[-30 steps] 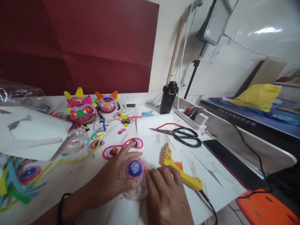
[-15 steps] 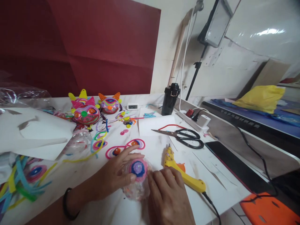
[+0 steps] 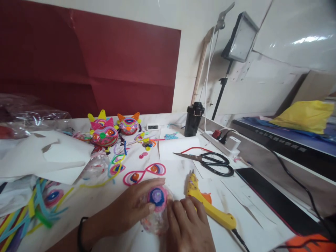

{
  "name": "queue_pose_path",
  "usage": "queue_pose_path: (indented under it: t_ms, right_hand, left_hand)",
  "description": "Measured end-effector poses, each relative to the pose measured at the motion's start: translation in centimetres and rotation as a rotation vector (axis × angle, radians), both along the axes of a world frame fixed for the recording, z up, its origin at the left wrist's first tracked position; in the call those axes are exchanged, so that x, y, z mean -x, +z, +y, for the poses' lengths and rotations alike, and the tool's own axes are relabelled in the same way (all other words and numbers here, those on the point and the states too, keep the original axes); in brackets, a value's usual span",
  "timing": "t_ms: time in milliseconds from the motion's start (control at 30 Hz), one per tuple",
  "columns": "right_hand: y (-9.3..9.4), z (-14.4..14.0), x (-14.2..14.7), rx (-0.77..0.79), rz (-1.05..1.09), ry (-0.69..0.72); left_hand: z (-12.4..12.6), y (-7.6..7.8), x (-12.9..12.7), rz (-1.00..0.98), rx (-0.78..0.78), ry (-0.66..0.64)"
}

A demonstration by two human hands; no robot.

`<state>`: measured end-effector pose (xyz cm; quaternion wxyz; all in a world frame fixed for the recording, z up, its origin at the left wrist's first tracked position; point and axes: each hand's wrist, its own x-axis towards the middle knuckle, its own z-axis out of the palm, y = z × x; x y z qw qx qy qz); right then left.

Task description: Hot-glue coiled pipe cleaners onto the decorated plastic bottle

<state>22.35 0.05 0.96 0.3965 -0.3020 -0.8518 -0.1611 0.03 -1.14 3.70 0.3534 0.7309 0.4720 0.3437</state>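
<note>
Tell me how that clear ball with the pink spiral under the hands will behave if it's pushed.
The ball looks round and clear like thin plastic, so it would probably roll off unless steadied; the left hand and right hand both rest against it. It likely weighs little and may dent if squeezed. The pink spiral on top looks soft and fuzzy, offering some grip.

White table (image 3: 86, 201) under scissors (image 3: 210, 160), glue gun (image 3: 207, 204).

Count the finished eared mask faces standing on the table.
2. One pink-eared mask stands at the back left of the table; one orange-eared mask stands just right of it. A yellow-eared one may hide behind the pink.
</note>
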Motion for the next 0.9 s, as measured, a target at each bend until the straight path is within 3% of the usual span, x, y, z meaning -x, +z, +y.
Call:
queue_pose_path:
  t_ms: [167,567,900]
  right_hand:
    - [-0.3,0.2,0.2,-0.01,0.02,0.015]
    - [0.0,2.3,-0.3,-0.074,0.054,0.105]
    - [-1.1,2.2,-0.4,-0.135,0.018,0.045]
  left_hand:
    - [-0.3,0.6,-0.2,0.146,-0.099,-0.043]
    - [-1.0,-0.1,-0.9,0.225,-0.215,0.048]
    - [-0.9,4.0,-3.3,0.63,-0.304,-0.067]
